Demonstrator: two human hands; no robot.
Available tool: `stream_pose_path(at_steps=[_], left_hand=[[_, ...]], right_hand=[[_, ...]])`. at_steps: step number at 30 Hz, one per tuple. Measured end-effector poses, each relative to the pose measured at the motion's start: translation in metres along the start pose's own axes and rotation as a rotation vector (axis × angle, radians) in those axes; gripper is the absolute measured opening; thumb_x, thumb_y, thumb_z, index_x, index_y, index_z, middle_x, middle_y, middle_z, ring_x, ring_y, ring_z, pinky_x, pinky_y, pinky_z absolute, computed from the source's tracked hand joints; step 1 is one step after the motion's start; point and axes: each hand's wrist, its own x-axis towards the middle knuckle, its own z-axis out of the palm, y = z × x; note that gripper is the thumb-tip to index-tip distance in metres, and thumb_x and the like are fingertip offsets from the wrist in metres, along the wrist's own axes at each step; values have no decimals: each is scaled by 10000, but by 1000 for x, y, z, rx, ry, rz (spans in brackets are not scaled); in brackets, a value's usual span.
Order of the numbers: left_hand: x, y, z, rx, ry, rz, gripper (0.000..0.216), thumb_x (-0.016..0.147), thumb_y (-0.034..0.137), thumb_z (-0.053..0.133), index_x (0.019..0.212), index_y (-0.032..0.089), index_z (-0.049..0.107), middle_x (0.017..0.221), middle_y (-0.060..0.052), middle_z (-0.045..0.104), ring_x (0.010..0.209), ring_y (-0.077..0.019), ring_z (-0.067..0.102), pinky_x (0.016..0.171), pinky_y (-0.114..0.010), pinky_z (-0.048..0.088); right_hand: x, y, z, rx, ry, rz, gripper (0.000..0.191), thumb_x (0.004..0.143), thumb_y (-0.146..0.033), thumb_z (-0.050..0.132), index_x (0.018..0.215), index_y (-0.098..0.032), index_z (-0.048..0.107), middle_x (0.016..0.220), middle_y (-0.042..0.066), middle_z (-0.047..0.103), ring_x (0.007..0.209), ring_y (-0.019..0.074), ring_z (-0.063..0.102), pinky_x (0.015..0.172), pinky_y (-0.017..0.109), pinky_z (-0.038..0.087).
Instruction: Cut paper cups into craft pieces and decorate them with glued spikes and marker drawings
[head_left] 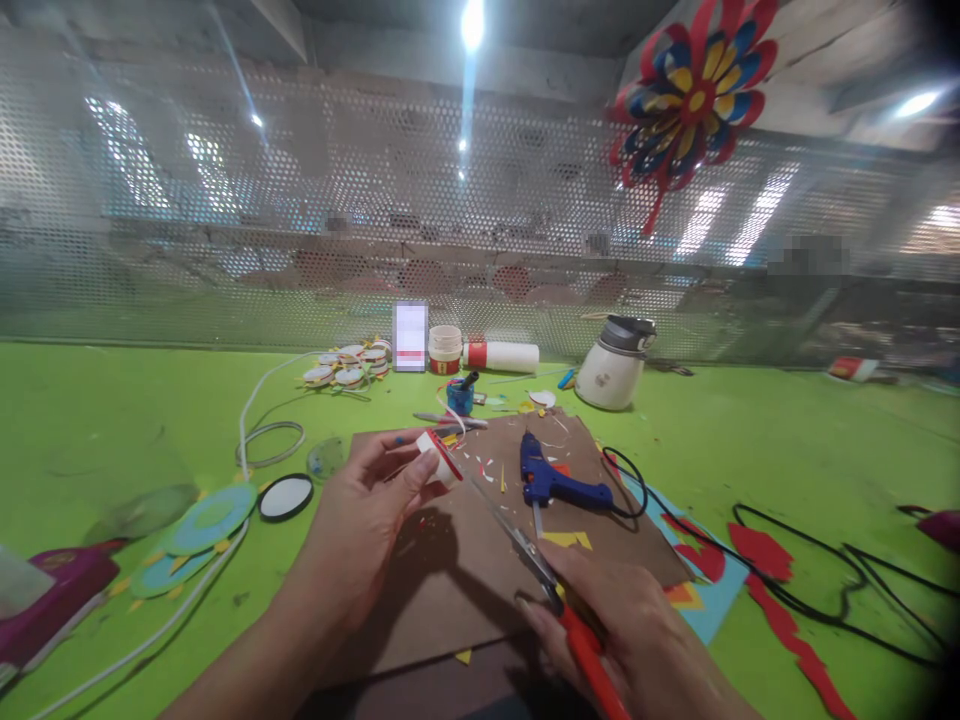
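Observation:
My left hand [367, 495] is closed around a small white paper cup piece [427, 445] with a red edge, tilted to the right. A thin pale strip curls up from near its top. In my right hand [622, 600] are scissors [531, 552] with a red-orange handle. Their blades point up and left toward the cup piece, with a gap between. Both hands are above a brown cardboard sheet [420, 630] strewn with small paper scraps. A blue glue gun [562, 487] lies on the cardboard, beyond my right hand.
Behind the cardboard stand a blue jar [460, 398], stacked paper cups [445, 350], a lit phone [410, 335] and a white jug [611, 370]. Black cable [802, 590] crosses the green table's right side. At left lie blue paper rings [210, 520] and a purple tool [56, 610].

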Motion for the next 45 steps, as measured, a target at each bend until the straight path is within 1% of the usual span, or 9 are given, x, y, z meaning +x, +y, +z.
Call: stream_pose_path(at_steps=[2, 6, 12, 19, 23, 28, 33, 37, 45], left_hand=[[0, 0, 0, 11, -3, -4, 436, 708, 433, 845, 1018, 209, 634, 1045, -56, 731, 845, -224, 734, 629, -261, 552], [0, -1, 1, 28, -7, -2, 447, 719, 460, 826, 1033, 209, 629, 1015, -60, 732, 777, -204, 723, 548, -232, 508], [-1, -1, -3, 89, 2, 30, 484, 710, 483, 827, 1063, 223, 623, 1092, -68, 727, 891, -246, 727, 655, -298, 565], [0, 0, -3, 236, 3, 144, 401, 720, 476, 806, 997, 223, 665, 1017, -69, 749, 872, -222, 715, 736, -311, 580], [-1, 1, -2, 259, -26, 173, 423, 732, 467, 796, 1030, 197, 663, 1042, -85, 751, 909, -231, 713, 788, -338, 583], [-4, 2, -2, 252, -32, 151, 397, 776, 461, 762, 1057, 202, 654, 1078, -86, 750, 925, -231, 718, 781, -337, 584], [-6, 4, 1, 235, -5, 129, 445, 721, 476, 813, 1038, 198, 672, 1049, -76, 757, 874, -218, 724, 712, -296, 585], [-8, 6, 4, 227, 41, 136, 432, 694, 462, 838, 996, 190, 692, 986, -70, 763, 851, -213, 723, 695, -277, 576], [-8, 7, 4, 227, 32, 116, 439, 697, 463, 836, 1008, 191, 689, 1008, -78, 766, 852, -213, 726, 691, -276, 580]], right_hand=[[0, -1, 1, -3, 3, 0, 236, 929, -279, 599, 1155, -221, 638, 808, -2, 735, 701, 182, 701, 611, 268, 507], [1, -3, 1, -11, 5, 23, 166, 923, -253, 588, 1074, -232, 653, 779, -13, 723, 674, 179, 690, 603, 271, 495], [4, -5, -5, -4, -56, 57, 133, 914, -275, 608, 1033, -241, 655, 802, -1, 725, 701, 181, 689, 624, 267, 515], [7, -3, -10, 62, -65, 55, 136, 913, -284, 618, 1045, -255, 637, 821, -5, 736, 733, 179, 698, 638, 253, 512], [7, -1, -9, 64, -79, 44, 119, 917, -301, 613, 1029, -260, 623, 812, -17, 725, 717, 175, 690, 623, 255, 509], [6, -2, -6, 35, -52, 41, 110, 926, -296, 609, 1026, -255, 631, 791, -24, 728, 705, 179, 701, 615, 261, 509], [3, -2, -3, 4, -3, 2, 186, 914, -271, 603, 1091, -227, 643, 814, -1, 736, 711, 182, 709, 630, 267, 528], [2, -4, -3, 3, -14, 15, 183, 912, -253, 604, 1086, -229, 654, 813, 0, 737, 704, 183, 706, 620, 267, 521], [3, -7, -5, 34, -22, 21, 141, 917, -224, 582, 1046, -240, 638, 793, -9, 729, 685, 184, 685, 603, 266, 482]])
